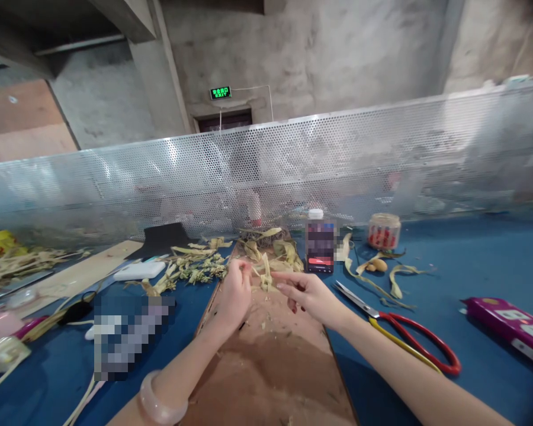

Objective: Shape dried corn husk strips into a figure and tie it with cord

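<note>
My left hand (237,291) is closed in a pinch, with a thin strip of pale dried husk running from its fingertips. Between my hands, above the brown board (266,378), is a small knotted dried-husk piece (266,280) with a short end sticking up. My right hand (308,293) reaches it from the right, index finger and thumb at its edge and the other fingers curled below. A whitish bangle (160,402) circles my left wrist. Just beyond the piece lie loose dried husks (288,253) at the board's far end.
Red-handled scissors (408,337) lie partly open beside my right forearm. Behind stand a phone (320,248), a white-capped bottle (315,214) and a jar (384,231). A purple packet (510,328) sits far right. Husk bundles (199,266) and a white device (140,271) lie left. Perforated metal (266,165) borders the back.
</note>
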A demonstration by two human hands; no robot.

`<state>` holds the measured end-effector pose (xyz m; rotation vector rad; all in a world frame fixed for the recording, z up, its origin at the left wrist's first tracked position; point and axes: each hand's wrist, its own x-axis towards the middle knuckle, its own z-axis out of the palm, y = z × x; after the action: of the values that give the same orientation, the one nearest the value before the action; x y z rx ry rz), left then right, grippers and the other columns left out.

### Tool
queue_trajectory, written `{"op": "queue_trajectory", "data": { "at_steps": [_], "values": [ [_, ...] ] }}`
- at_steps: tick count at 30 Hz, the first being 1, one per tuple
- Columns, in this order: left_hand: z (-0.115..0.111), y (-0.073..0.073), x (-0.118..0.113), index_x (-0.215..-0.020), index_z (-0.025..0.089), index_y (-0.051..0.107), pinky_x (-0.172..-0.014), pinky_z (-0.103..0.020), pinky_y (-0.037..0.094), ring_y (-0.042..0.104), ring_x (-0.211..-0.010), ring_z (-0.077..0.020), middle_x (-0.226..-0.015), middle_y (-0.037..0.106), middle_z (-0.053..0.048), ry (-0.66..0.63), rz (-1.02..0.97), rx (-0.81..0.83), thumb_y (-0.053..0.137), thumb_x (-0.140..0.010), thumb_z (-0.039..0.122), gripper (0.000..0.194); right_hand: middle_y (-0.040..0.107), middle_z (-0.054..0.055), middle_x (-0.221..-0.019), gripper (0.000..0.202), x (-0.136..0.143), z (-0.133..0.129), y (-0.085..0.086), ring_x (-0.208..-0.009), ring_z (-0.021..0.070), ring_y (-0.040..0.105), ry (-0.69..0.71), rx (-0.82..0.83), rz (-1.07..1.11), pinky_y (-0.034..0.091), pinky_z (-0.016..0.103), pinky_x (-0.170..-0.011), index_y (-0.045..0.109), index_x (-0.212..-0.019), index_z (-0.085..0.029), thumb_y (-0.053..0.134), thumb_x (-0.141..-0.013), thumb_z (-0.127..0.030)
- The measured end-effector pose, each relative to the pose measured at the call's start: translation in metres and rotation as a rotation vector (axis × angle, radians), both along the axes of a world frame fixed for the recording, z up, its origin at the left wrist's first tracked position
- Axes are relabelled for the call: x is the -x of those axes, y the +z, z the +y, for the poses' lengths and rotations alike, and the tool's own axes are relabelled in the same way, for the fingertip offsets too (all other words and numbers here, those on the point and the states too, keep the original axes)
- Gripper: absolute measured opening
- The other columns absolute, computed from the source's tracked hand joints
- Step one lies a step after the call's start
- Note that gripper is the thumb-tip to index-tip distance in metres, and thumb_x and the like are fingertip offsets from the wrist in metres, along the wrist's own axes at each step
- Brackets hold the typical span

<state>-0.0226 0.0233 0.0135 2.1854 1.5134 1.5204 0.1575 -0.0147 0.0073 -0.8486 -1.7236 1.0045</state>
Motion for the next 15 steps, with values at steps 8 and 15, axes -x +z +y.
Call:
{"op": "queue_trajectory", "data": {
  "at_steps": [8,15],
  "values": [
    [-0.003,-0.006,-0.003,-0.091,0.018,0.044,-0.050,-0.024,0.034,0.048,-0.051,-0.0139,-0.061,0.048,0.002,0.042,0.081,0.019,0.031,-0.089,0.034,0.020,0.055,0.005,-0.079,0.034,0.000,-0.001,0.008,-0.075,0.0186,0.055,-0.474,-0.408,-0.171,0.046,0.035,-0.071,0.056,-0.114,-0.019,0.050,-0.082,-0.032],
    [0.012,-0.006,0.002,-0.089,0.019,0.044,-0.049,-0.026,0.032,0.049,-0.053,-0.0157,-0.064,0.050,0.001,0.014,0.008,0.018,0.033,-0.088,0.032,0.017,0.054,0.005,-0.112,0.025,0.122,-0.089,0.042,-0.096,0.0178,0.054,0.197,-0.905,-0.432,0.047,0.038,-0.080,0.053,-0.111,-0.021,0.046,-0.088,-0.026]
  ]
}}
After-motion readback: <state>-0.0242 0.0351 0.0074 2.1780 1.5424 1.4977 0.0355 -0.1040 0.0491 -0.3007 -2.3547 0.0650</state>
